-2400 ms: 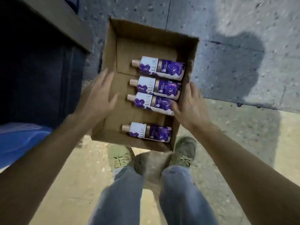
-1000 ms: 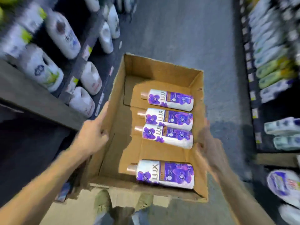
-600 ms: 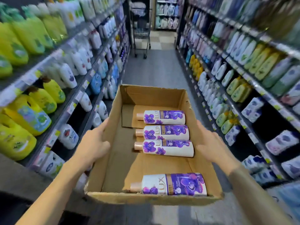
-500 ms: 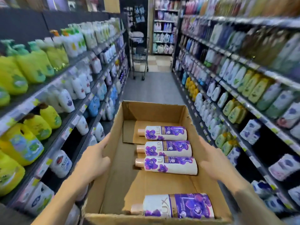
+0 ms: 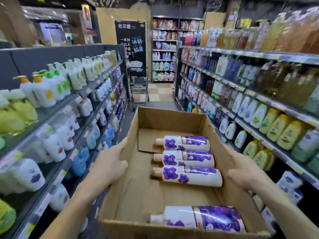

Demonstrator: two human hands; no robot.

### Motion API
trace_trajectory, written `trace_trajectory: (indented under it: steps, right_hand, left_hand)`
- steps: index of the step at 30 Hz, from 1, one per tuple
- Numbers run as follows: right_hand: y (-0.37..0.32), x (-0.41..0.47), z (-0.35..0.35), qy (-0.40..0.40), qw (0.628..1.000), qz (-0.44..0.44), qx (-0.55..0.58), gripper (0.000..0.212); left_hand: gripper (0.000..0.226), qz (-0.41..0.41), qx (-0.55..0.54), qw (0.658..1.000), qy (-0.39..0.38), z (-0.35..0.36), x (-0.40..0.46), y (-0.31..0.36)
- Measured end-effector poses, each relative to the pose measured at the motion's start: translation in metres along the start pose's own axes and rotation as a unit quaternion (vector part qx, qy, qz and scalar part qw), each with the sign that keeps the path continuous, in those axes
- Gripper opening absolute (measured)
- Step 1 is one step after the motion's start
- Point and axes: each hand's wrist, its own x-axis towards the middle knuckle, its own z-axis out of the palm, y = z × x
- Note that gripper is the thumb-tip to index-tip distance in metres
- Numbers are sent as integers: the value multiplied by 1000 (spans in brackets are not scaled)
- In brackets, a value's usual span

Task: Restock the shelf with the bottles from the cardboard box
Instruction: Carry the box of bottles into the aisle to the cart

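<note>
An open cardboard box (image 5: 134, 192) is held at waist height in a shop aisle. My left hand (image 5: 107, 167) grips its left wall and my right hand (image 5: 245, 169) grips its right wall. Several white bottles with purple flower labels lie on their sides inside, caps pointing left. Three lie side by side toward the far end: the far bottle (image 5: 185, 143), the middle bottle (image 5: 187, 158) and the near one of the row (image 5: 189, 175). A separate bottle (image 5: 203, 219) rests against the box's near wall.
Shelves full of bottles line both sides: the left shelf (image 5: 57, 128) and the right shelf (image 5: 255, 107). A shopping cart (image 5: 139, 87) stands at the far end of the aisle, before a further shelf unit (image 5: 164, 49). The grey floor runs ahead between the shelves.
The box has come up off the floor and now sits level in front of me. My view has risen from the floor to down the aisle. Both hands keep their grip on the box.
</note>
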Motion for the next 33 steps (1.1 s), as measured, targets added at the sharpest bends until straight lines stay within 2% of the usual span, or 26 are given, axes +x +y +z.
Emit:
trace_trajectory:
  steps: [4,9,15,20,26,30,33]
  right_hand:
    - [13,102,-3,29,999,19,-28,86]
    - [46,242,-1,37,999,-18,-31,93]
    - [65,417,-19,36,998,-44,-38,86]
    - [61,548,-38,37,997,-69,-22,82]
    - [60,710,-23,24,996,-81,-7,83]
    - [54,828,-2,26,996,-73,-44,83]
    - [30,922,3,-20,998,-53,-38,86]
  left_hand:
    - [87,17,8,1000,15,14,90,9]
    - [85,16,11,999,35,52,213,16]
    - [90,-23,-6,999,46,91,375,22]
    - [87,-42,53,995,75,109,492,28]
    - [88,-35,44,996,62,135,647,3]
    - [86,-57,70,994,67,156,762,-18]
    - [84,-74,45,995,57,161,848,-42]
